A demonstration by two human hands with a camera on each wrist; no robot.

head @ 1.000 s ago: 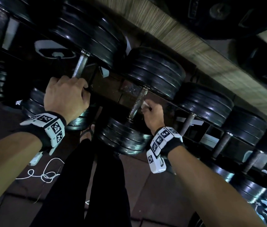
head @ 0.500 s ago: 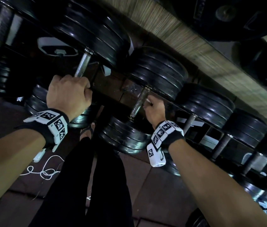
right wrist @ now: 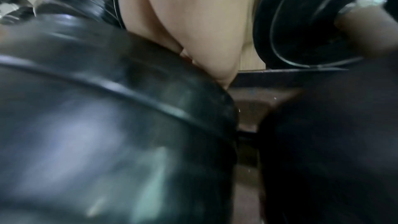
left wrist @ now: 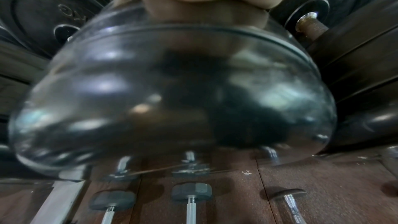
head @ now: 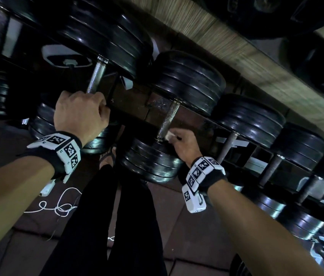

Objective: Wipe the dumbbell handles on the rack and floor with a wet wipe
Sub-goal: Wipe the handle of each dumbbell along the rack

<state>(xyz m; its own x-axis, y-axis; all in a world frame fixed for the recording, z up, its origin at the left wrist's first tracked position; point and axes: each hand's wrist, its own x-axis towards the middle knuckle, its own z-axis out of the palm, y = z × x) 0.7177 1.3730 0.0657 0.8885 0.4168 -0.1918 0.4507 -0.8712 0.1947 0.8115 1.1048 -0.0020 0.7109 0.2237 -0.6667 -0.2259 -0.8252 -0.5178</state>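
Black rubber plates crowd the head view from upper left to lower right: a row of plate-loaded dumbbells lies side by side on a dark metal rack, each with only a narrow gap to its neighbour. Along the upper right runs a pale wooden wall strip. Open room lies at the bottom of the frame, on the reddish-brown tiled floor, where a loose white cord curls at lower left and the person's black-trousered legs stand at centre.

At left centre, the left hand is curled tight round the lower end of a bright steel dumbbell handle; the left wrist view is filled by a blurred plate end, so the fingers are hidden there. At centre, the right hand pinches a small white wet wipe in its bent fingers and presses it against the bottom of the neighbouring knurled grey handle, just above the lower plate stack. The two hands are apart, one dumbbell each.
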